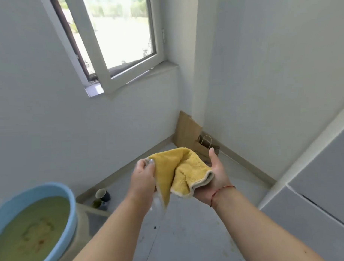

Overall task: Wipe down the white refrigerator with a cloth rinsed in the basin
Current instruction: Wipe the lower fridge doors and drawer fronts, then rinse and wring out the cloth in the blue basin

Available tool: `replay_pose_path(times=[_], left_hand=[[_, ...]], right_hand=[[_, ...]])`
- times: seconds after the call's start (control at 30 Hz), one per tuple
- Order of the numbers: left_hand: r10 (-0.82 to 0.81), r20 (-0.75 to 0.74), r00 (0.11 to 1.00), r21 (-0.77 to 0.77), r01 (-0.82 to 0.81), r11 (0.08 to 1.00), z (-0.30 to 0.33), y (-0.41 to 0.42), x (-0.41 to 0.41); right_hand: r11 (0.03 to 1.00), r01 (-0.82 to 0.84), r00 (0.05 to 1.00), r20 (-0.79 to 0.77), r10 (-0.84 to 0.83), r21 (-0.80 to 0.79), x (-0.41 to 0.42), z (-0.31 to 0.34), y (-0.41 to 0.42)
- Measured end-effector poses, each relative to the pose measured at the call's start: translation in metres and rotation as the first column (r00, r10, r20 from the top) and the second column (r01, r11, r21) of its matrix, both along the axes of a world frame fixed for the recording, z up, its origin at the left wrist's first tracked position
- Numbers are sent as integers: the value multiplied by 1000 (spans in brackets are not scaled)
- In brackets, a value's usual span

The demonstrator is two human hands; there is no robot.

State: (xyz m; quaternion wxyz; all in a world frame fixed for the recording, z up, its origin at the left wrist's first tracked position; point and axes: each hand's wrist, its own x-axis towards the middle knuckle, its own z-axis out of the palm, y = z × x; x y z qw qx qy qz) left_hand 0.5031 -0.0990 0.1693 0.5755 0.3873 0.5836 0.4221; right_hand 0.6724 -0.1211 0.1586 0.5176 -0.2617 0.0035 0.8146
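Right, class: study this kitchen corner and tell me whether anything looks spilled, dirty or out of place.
The water in the blue basin is murky yellow-green, poor for rinsing the yellow cloth. Two cups stand on the floor by the wall, and flattened cardboard leans in the corner.

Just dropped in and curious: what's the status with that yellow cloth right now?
Left hand pinches yellow cloth; right hand cradles it, palm up. Cloth off the fridge, clear of blue basin. Nothing between cloth and fridge.

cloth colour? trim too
Fluffy yellow cloth with a pale cream trim along its edge, held in both hands; head view.
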Motion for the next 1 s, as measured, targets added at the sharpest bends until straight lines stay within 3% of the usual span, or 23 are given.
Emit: replay_pose_path(times=[0.07, 0.13, 0.23, 0.33, 0.4, 0.47, 0.53, 0.77, 0.87, 1.0], left_hand=[[180, 31, 983, -45, -179, 983, -6, 7, -40], [344, 82, 935, -84, -338, 938, -13, 10, -84], [510, 223, 831, -95, -502, 860, -16, 9, -159], [549, 227, 805, -64, -550, 833, -20, 6, -226], [561, 162, 812, -54, -561, 826, -25, 5, -270], [591, 73, 803, -66, -588, 806, -38, 6, -321], [613, -11, 790, -75, -612, 788, -54, 7, -372], [488, -421, 765, -132, -584, 801, -110, 5, -493], [364, -545, 755, -167, -523, 836, -134, 6, -518], [122, -687, 716, -254, -394, 883, -168, 9, -535]], right_hand=[[1000, -31, 998, -48, 31, 6, -25, -2, 10], [999, -49, 999, 5, 49, 1, -56, -3, 24], [992, -125, 936, 330, 121, -11, -119, -11, 48], [967, -248, 721, 655, 226, -62, -186, -24, 70], [939, -335, 501, 829, 250, -81, -233, -36, 86], [894, -443, 286, 934, 213, -68, -284, -48, 102], [855, -515, 148, 977, 154, -57, -332, -59, 114], [737, -662, -154, 987, 49, -140, -457, -115, 138], [613, -751, -324, 946, -16, -247, -494, -136, 142], [537, -772, -447, 891, -79, -340, -523, -162, 151]])
